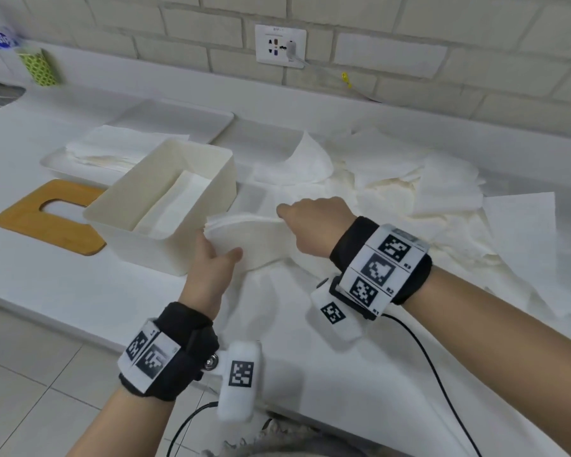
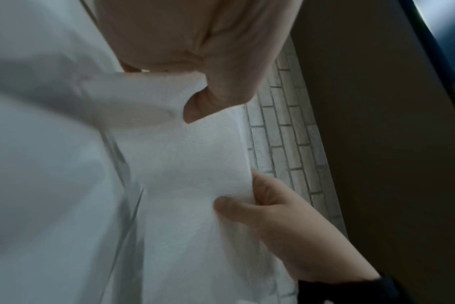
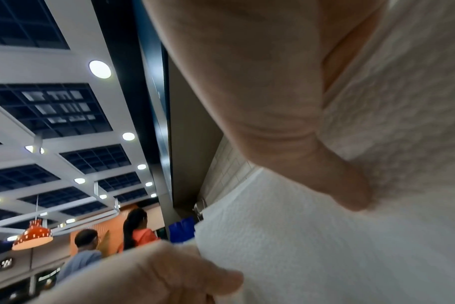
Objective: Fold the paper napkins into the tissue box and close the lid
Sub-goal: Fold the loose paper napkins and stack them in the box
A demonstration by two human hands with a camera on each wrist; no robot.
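Note:
An open white tissue box stands on the counter with one folded napkin lying inside. Its wooden lid, with a slot, lies flat to the box's left. Just right of the box's near corner, both hands hold a folded stack of napkins above the counter. My left hand grips the stack's left end, thumb on the near face. My right hand pinches its top edge. In the left wrist view the left hand pinches the napkin stack. The right wrist view shows the right hand on the stack.
A heap of loose unfolded napkins covers the counter to the right. A white tray with more napkins sits behind the lid. A green cup and a wall socket are at the back. The counter's front edge runs near my wrists.

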